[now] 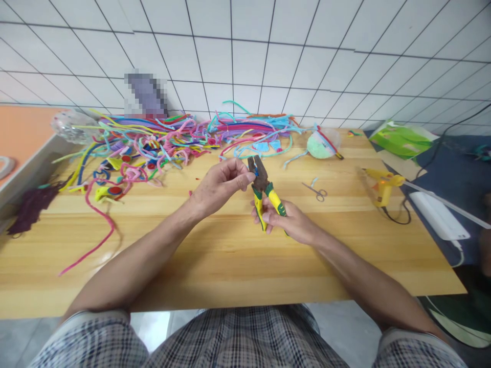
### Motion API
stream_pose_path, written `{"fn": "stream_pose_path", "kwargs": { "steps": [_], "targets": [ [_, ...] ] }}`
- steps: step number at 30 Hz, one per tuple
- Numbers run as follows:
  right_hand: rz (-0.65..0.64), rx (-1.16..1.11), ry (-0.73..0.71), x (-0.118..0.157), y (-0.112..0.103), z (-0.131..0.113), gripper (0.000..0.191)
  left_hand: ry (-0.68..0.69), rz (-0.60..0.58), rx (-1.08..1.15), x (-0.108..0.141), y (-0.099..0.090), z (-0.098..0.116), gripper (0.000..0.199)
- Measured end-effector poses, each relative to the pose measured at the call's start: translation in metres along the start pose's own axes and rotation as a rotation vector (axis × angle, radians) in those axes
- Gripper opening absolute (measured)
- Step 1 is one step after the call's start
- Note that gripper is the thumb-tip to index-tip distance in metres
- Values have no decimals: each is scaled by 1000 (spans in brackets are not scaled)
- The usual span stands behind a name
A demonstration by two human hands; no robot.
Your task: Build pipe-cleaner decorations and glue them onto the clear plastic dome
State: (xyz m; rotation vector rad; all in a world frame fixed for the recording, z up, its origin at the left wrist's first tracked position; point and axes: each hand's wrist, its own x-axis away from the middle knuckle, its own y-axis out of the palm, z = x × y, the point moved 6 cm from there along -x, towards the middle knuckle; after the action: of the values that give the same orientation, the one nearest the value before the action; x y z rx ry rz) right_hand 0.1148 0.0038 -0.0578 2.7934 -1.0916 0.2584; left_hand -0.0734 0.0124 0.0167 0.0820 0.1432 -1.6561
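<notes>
One white ring-shaped roll (5, 166) sits at the far left, on an orange surface (26, 128). Next, on the wooden table (215, 266), a dark purple cloth (34, 208) lies crumpled near the left edge. Behind it stands a clear wrapped bundle (74, 127), contents indistinct. A pink fuzzy stem (112, 225) trails from the heap toward the front edge. The heap of coloured fuzzy stems (180, 134) is tangled at its left and more nearly parallel at its right, by the tiled wall (253, 61).

Left hand (220, 186): raised above the table, thumb and forefinger pinched on a small blue piece (256, 174), mostly hidden by the fingertips and the tool. The piece is located at the pliers (263, 180), whose jaws stand apart and point away from the person; whether they bear on it cannot be determined. Right hand (293, 223): wrapped around the yellow and green handles, grip secure.

Further right, small scissors (319, 194) lie flat, apart from both hands. Beyond them rests a pale green rounded object (321, 145) with a red strip across it. A yellow glue gun (384, 185) lies near the table's right side. A green packet (401, 140) lies behind it; a white box (439, 216) with a cable is rightmost.
</notes>
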Motion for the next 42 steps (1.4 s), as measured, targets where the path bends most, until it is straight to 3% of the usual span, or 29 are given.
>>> {"fn": "stream_pose_path", "kwargs": {
  "steps": [8, 18, 26, 42],
  "targets": [
    [79, 100, 29, -1, -2, 3, 45, 42, -34, 65, -1, 0, -5, 38],
    [52, 81, 15, 1, 1, 1, 39, 32, -187, 156, -3, 3, -10, 44],
    [36, 113, 71, 1, -3, 9, 43, 101, -269, 130, -5, -1, -10, 34],
    [-12, 93, 32, -1, 1, 9, 36, 153, -301, 119, -7, 0, -2, 37]
  ]
}}
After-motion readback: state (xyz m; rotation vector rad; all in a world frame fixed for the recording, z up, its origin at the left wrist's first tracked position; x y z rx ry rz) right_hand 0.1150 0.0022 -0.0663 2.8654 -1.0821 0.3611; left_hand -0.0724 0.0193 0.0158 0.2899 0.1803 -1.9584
